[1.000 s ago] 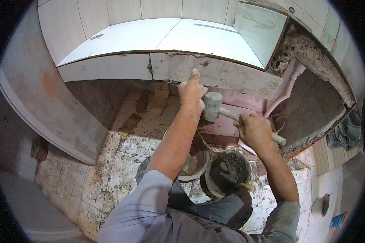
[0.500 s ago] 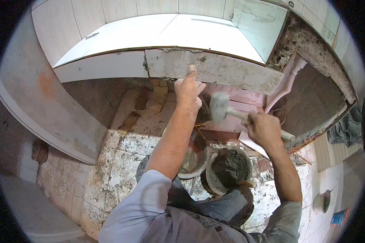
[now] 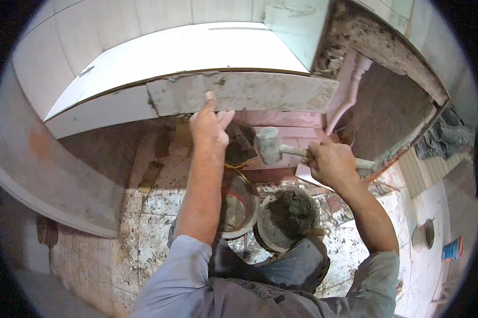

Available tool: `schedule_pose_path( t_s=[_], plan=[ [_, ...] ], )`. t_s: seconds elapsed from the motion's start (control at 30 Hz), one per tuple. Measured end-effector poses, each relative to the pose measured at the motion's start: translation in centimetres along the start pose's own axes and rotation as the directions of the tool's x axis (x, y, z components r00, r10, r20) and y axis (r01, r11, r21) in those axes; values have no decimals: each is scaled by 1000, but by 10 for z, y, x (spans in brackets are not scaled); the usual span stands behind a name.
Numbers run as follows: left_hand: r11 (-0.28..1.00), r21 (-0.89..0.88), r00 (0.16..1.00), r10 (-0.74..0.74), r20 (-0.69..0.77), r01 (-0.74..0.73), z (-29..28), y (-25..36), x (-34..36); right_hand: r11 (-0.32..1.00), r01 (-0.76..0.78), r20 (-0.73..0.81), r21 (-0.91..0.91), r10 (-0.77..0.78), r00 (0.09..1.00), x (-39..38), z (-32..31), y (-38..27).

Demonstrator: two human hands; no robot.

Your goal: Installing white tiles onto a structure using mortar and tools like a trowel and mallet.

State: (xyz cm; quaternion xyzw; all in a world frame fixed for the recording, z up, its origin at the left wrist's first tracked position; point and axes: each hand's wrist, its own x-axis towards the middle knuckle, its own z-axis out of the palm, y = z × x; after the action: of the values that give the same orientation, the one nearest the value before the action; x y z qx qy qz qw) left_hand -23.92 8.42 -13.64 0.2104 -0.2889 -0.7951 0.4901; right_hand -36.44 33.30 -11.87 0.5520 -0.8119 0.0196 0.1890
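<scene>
A long pale stone-like tile strip (image 3: 249, 93) forms the front face below a white ledge. My left hand (image 3: 210, 127) is raised against it, one digit laid on its face and the others apart just below its lower edge. My right hand (image 3: 332, 164) is closed round the handle of a mallet (image 3: 269, 145). The mallet's thick grey head hangs below the strip, apart from it and to the right of my left hand. Another white strip (image 3: 101, 117) adjoins on the left, with a mortar-smeared joint between.
Below my arms stand a bucket of grey mortar (image 3: 288, 220) with a handle resting at its rim, and another bucket (image 3: 233, 228). A curved wall (image 3: 43, 159) rises on the left. A pink pipe (image 3: 347, 100) and a rough opening edge (image 3: 392, 47) lie right.
The view has shifted, so the ledge sits farther left in the picture. The mallet, blurred before, now shows sharply, still in my right hand. My left hand stays at the tile strip.
</scene>
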Motion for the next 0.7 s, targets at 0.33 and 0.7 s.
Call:
schedule_pose_path(
  t_s=[0.33, 0.7],
  plan=[
    [1000, -2, 1000, 2, 17, -2, 1, 1, -1, 998, -58, 41, -11, 58, 997, -15, 7, 7],
    [1000, 5, 999, 27, 30, -27, 0, 0, -3, 994, -102, 89, 36, 98, 991, -22, 9, 12]
  ],
)
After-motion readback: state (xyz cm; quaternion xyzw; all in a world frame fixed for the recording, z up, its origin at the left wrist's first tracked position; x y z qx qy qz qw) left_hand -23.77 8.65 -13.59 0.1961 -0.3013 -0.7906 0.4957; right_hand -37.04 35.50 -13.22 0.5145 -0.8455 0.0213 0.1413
